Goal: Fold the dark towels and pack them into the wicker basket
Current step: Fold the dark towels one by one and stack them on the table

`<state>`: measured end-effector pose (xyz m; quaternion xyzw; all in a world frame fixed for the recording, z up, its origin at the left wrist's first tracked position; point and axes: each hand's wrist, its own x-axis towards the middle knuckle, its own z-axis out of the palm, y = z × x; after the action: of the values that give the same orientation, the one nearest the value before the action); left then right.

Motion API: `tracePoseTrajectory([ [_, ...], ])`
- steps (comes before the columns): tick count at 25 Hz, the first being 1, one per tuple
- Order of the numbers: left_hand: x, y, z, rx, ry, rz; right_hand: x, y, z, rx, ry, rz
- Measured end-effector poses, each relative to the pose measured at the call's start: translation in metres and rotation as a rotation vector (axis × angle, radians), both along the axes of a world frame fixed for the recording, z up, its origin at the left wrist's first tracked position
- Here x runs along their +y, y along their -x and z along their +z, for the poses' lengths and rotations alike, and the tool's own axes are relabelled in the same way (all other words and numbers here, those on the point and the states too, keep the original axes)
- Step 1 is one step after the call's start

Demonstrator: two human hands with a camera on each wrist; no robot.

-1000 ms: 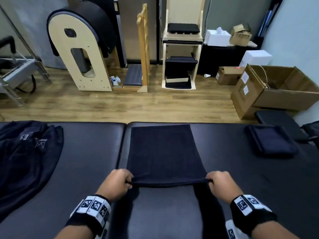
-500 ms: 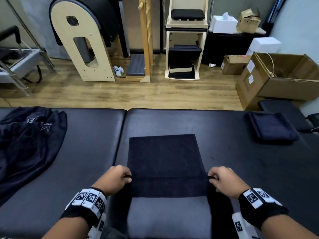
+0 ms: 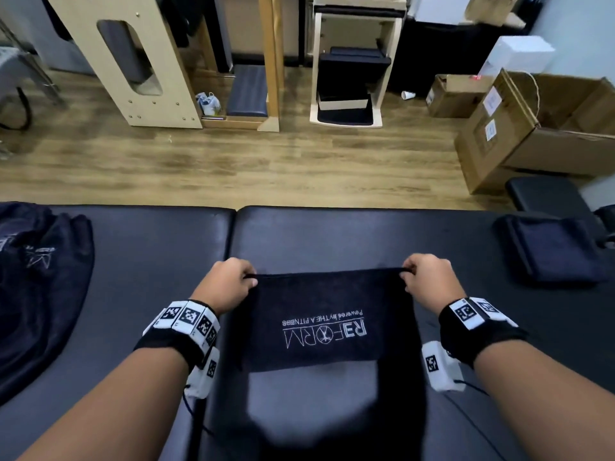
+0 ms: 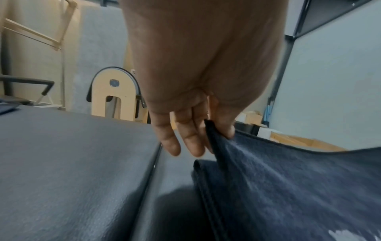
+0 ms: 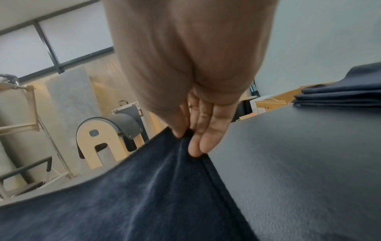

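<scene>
- Pinching the dark towel (image 3: 327, 322) at both far corners, left hand (image 3: 227, 285) and right hand (image 3: 429, 281), fingers (image 4: 190, 138) closed on the hem, so the fold stays square.
- Towel lies mid-bench (image 3: 149, 261); folded stack (image 3: 549, 249) waits right; basket not in view.

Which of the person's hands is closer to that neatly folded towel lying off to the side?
Right. The right hand pinches the logo towel on the side facing the folded towel; the left hand holds the opposite corner, farther away.
</scene>
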<state>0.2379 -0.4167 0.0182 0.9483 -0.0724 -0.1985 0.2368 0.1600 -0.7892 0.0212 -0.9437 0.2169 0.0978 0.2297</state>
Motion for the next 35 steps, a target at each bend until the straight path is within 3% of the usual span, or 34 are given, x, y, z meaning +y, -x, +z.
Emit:
tracePoseTrajectory([
  [3,-0.001,-0.011,-0.024,0.006,-0.064,-0.114,0.017,-0.006,-0.009,0.110,0.100,0.038],
  [7,-0.008,-0.006,-0.044,-0.090,-0.163,-0.365,0.049,0.015,-0.024,0.188,0.065,0.144],
  [13,-0.006,0.003,-0.030,0.047,-0.182,-0.285,0.077,0.054,-0.036,0.234,0.235,0.218],
  [17,-0.003,0.059,-0.020,0.176,-0.213,-0.266,0.068,0.072,-0.035,0.303,0.231,0.168],
  [19,-0.006,0.107,-0.024,0.253,-0.172,-0.282,0.073,0.088,-0.034,0.270,0.312,0.245],
  [22,-0.018,0.177,-0.032,0.328,-0.085,-0.303,0.090,0.123,-0.031,0.232,0.265,0.377],
  [24,-0.020,0.202,-0.039,0.254,-0.084,-0.251,0.101,0.148,-0.031,0.153,0.270,0.441],
  [27,-0.012,0.216,-0.037,0.055,-0.305,-0.244,0.118,0.188,-0.034,0.165,0.252,0.507],
  [29,-0.007,0.223,-0.031,-0.036,-0.356,-0.259,0.129,0.212,-0.036,0.172,0.229,0.568],
  [32,-0.009,0.234,-0.030,-0.087,-0.212,-0.445,0.146,0.238,-0.043,0.164,0.224,0.640],
  [35,-0.018,0.239,-0.033,-0.152,-0.328,-0.730,0.155,0.255,-0.044,0.256,0.220,0.645],
])
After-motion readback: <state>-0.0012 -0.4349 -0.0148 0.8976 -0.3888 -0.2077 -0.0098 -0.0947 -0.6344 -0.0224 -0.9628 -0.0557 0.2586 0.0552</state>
